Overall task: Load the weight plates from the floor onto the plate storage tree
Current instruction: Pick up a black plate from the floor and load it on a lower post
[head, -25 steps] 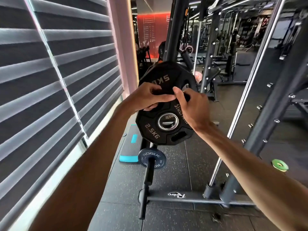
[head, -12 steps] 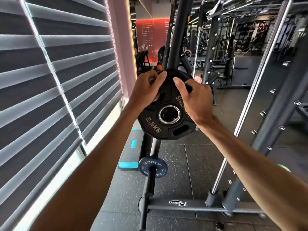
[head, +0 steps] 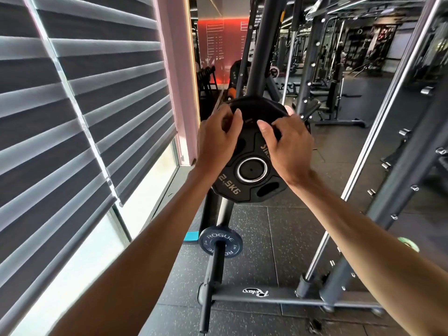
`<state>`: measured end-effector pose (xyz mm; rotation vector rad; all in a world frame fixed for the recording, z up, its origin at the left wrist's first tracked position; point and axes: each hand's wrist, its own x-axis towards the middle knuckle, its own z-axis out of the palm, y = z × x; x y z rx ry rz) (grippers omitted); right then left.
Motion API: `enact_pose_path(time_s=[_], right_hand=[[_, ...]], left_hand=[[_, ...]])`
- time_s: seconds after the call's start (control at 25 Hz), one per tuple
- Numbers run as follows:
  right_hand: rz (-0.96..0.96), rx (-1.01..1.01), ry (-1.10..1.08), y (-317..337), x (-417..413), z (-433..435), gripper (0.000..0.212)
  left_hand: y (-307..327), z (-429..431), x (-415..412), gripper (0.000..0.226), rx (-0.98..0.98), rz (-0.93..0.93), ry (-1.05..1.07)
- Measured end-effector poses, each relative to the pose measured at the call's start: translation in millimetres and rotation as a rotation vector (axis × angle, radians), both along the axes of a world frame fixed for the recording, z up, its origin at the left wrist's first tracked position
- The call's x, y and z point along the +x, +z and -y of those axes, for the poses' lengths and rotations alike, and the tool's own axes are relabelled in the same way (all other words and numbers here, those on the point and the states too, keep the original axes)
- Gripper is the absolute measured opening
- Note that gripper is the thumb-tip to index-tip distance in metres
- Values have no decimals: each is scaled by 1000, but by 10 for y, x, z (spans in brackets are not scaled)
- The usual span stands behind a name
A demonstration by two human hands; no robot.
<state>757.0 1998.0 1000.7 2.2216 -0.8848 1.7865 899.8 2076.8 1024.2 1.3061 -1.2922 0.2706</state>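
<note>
The right hand [head: 291, 151] hides most lettering on the 2.5KG plate [head: 242, 191], and the green disc [head: 409, 243] is blurred.

On your left, grey striped blinds [head: 84, 117] are covering a tall window, and daylight is glowing through the bare glass [head: 145, 197] below them. A pale pink pillar [head: 175, 81] is standing at the window's far end, with a warm light strip [head: 192, 69] running up its edge. Far ahead of you, a red wall [head: 223, 44] is glowing. Dark speckled rubber tiles [head: 291, 226] are covering the floor. On your right, a dark rack upright [head: 400, 178] studded with pegs is slanting across the view beside a chrome guide rod [head: 363, 154], while more machines and a bench [head: 312, 109] are filling the dim hall behind.
</note>
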Motion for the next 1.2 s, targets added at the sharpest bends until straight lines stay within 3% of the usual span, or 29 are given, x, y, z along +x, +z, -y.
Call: enact_pose_path(time_s=[0.16,0.4,0.6,0.8,1.0,1.12,1.2], right_hand=[[107,-176,-67,27,67,203,44],[61,-190,-78,-20,187,441,48],[41,-89,-86,-27,159,420,49],[31,39,-29,9,-233,370,32],[-103,204,-196,-64,-1446,531,32],[-197,364,-359,-308,-2367,552,27],[-249,552,-445,-542,-2966,543,26]], left_hand=[[-92,167,-8,17,-251,152,274],[-62,455,103,31,-220,281,383],[-28,414,42,23,-224,312,385],[303,456,-648,17,-167,401,163],[110,855,-1735,10,-41,372,-89],[-294,1121,-2564,12,158,275,-270],[-626,1275,-3117,14,384,324,-342]])
